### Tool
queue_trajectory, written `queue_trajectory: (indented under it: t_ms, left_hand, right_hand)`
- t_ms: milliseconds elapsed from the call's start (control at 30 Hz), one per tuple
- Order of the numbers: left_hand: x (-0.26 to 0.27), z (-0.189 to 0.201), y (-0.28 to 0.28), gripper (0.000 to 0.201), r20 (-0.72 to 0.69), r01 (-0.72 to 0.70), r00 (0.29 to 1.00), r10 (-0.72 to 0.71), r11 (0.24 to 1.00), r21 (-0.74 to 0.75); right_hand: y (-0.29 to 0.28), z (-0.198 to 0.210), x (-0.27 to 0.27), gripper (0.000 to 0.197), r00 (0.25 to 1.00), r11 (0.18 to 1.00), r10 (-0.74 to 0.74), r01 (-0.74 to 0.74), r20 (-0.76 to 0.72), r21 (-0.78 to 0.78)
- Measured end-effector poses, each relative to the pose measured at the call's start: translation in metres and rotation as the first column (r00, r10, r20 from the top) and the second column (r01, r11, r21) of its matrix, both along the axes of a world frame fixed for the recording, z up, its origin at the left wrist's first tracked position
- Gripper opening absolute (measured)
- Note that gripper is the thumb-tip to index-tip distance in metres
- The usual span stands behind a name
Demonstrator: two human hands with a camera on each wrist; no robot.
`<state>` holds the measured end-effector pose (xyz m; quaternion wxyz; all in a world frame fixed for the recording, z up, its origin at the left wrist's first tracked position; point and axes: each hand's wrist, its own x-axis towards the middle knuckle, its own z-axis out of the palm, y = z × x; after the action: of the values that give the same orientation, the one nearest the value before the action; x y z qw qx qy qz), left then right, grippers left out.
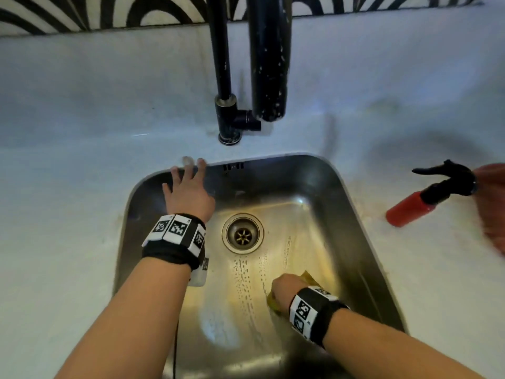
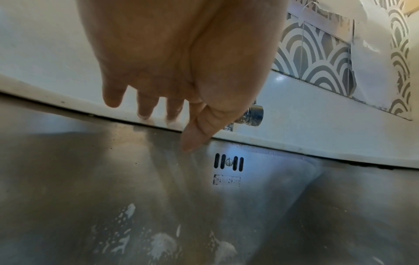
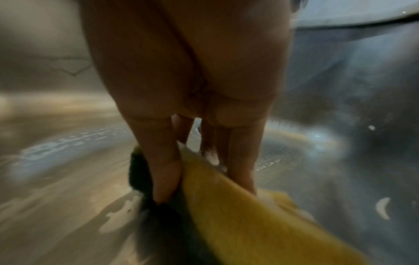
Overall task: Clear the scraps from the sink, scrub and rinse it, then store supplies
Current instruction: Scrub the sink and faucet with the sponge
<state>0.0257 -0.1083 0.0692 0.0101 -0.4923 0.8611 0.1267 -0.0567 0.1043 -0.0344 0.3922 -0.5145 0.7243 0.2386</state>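
A stainless steel sink (image 1: 352, 214) fills the middle of the head view, with soapy streaks on its floor and a round drain (image 1: 242, 233). My right hand (image 1: 284, 289) grips a yellow sponge (image 1: 310, 279) with a dark scrub side (image 3: 158, 220), pressed to the sink floor near the front right. In the right wrist view the sponge (image 3: 244, 220) is pinched between thumb and fingers. My left hand (image 1: 188, 187) rests with straight spread fingers on the sink's back left rim, holding nothing; the left wrist view shows the left hand (image 2: 181, 71) above the overflow slots (image 2: 229, 163).
A black tap (image 1: 269, 58) rises behind the sink. A red spray bottle (image 1: 415, 205) with a black trigger lies on the white counter at right, beside a reddish blurred shape at the frame's edge. A patterned backsplash (image 1: 82, 15) runs along the back.
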Motion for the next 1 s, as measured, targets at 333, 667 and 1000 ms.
queue_trajectory:
  t_ms: [333, 667, 1000]
  left_hand:
    - [0.002, 0.003, -0.004, 0.078, 0.020, 0.007, 1.000, -0.008, 1.000, 0.025]
    - [-0.037, 0.008, 0.028, 0.083, 0.034, 0.228, 0.973, -0.227, 0.974, -0.009]
    - [-0.072, -0.008, 0.032, 0.082, 0.043, 0.275, 0.961, -0.273, 0.959, -0.074]
  right_hand:
    - [0.046, 0.041, 0.012, 0.026, 0.944, 0.936, 0.329, -0.323, -0.024, 0.138]
    - [-0.054, 0.078, -0.088, 0.036, 0.959, 0.922, -0.216, 0.139, -0.181, -0.362]
    - [-0.056, 0.018, -0.079, 0.038, 0.935, 0.979, -0.154, 0.101, -0.321, -0.176]
